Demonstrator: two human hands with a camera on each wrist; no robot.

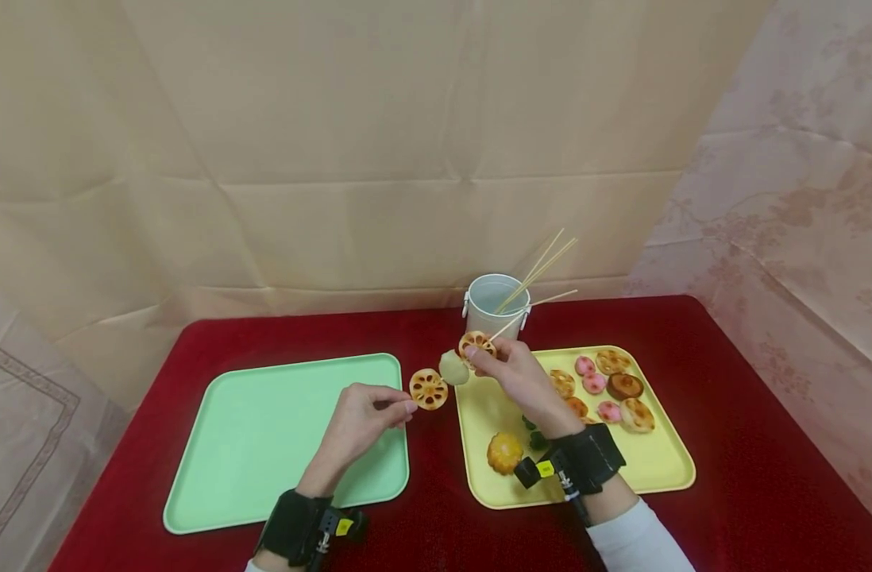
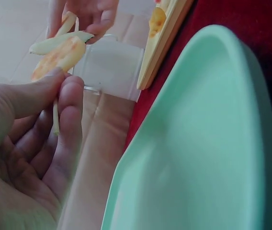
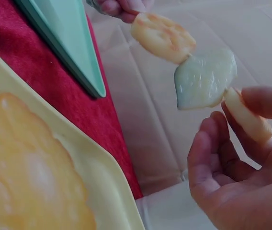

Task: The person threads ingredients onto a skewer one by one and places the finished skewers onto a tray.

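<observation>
Two bare hands hold one skewer point(image 2: 55, 119) of three food pieces above the gap between two trays on a red-covered table. Threaded on it are two lotus root slices, one point(image 1: 429, 389) by the left hand and one point(image 1: 478, 341) at the right, with one pale green slice point(image 1: 453, 369) between them. One green tray point(image 1: 279, 429) lies left; one yellow tray point(image 1: 661, 469) lies right, bearing three pink pieces point(image 1: 595, 383), one mushroom cap point(image 1: 625, 386), one corn piece point(image 1: 505, 453) and other pieces partly hidden by the right arm. One white bucket point(image 1: 495, 318) behind holds several sticks point(image 1: 546, 265), too close together to count. The left hand point(image 1: 364, 415) pinches the skewer near its lower end, thumb against forefinger; its other fingers curl loosely. The right hand point(image 1: 523, 380) clamps its lotus slice between thumb and finger. Both forearms reach forward from the lower edge, angled inward, with a black strap on each wrist
</observation>
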